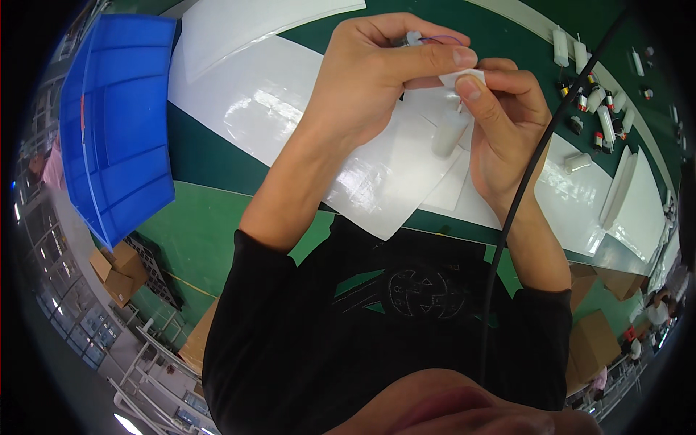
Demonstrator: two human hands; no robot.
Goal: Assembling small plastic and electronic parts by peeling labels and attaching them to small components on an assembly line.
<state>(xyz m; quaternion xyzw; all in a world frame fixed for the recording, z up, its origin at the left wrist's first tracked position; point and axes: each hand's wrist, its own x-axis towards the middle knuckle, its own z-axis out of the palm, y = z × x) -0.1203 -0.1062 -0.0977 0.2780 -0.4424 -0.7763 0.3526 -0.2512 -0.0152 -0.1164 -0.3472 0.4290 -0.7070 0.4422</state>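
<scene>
In the head view, the tab [464,76] lies between the two hands, at the right hand's thumb tip and just under the left thumb's tip; the right hand [511,109] is closed in a pinch on it, while the left hand [366,76] is closed around a small grey part [413,38] with thin wires [444,38]. The cylinder [450,133] sits just below the tab, nearer the right hand, its long axis running nearly up and down the picture, top leaning slightly right; whether it hangs or rests on the white sheets [290,80] cannot be told. Counted: one tab, one grey part, one cylinder below the hands, one loose cylinder [578,162] to the right, one blue bin [119,123] to the left, one black cable [533,156] crossing in front of the right arm. The cluster [605,116] at upper right holds several white cylinders and dark-and-red pieces, too crowded for an exact count.
</scene>
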